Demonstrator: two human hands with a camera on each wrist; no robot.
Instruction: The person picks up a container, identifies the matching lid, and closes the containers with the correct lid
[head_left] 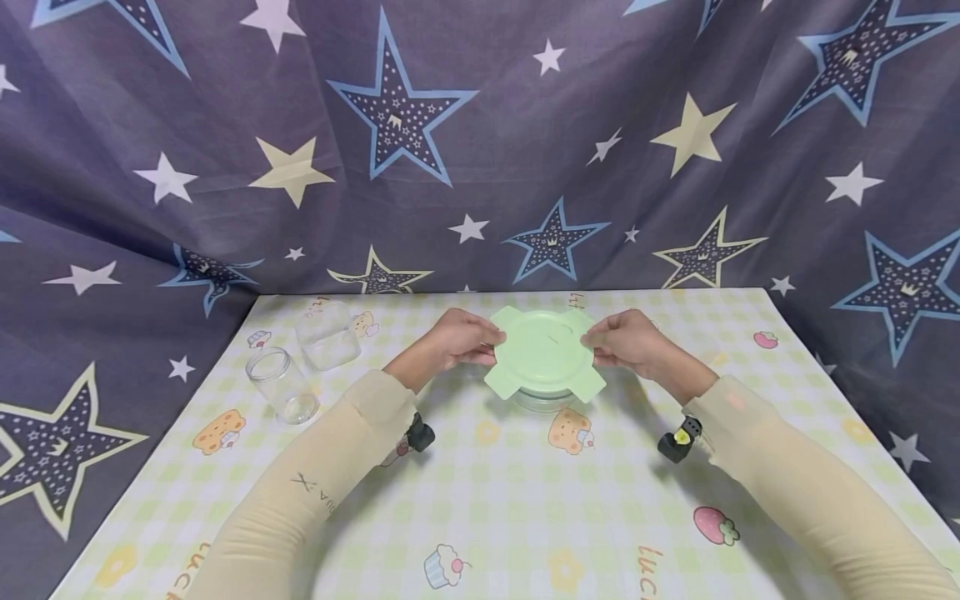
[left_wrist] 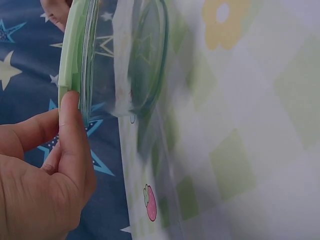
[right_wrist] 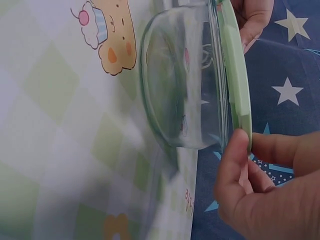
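Observation:
A pale green lid (head_left: 545, 354) with flaps around its rim sits over a round clear glass food container (head_left: 546, 403) on the table. My left hand (head_left: 465, 337) pinches the lid's edge on the left side. On the opposite side, my right hand (head_left: 632, 340) pinches the edge between thumb and fingers. From the left wrist view, the glass wall (left_wrist: 105, 65) shows below the lid, with the flap between fingertips. The right wrist view has the thumb and fingers gripping a flap of the lid (right_wrist: 240, 75), beside the glass rim.
Two clear empty jars lie to the left: a round one (head_left: 283, 385) nearer, and a squarish one (head_left: 328, 337) behind it. A checked cloth with printed pictures covers the table (head_left: 510, 508). A dark star-patterned curtain (head_left: 480, 167) hangs behind the table's far edge.

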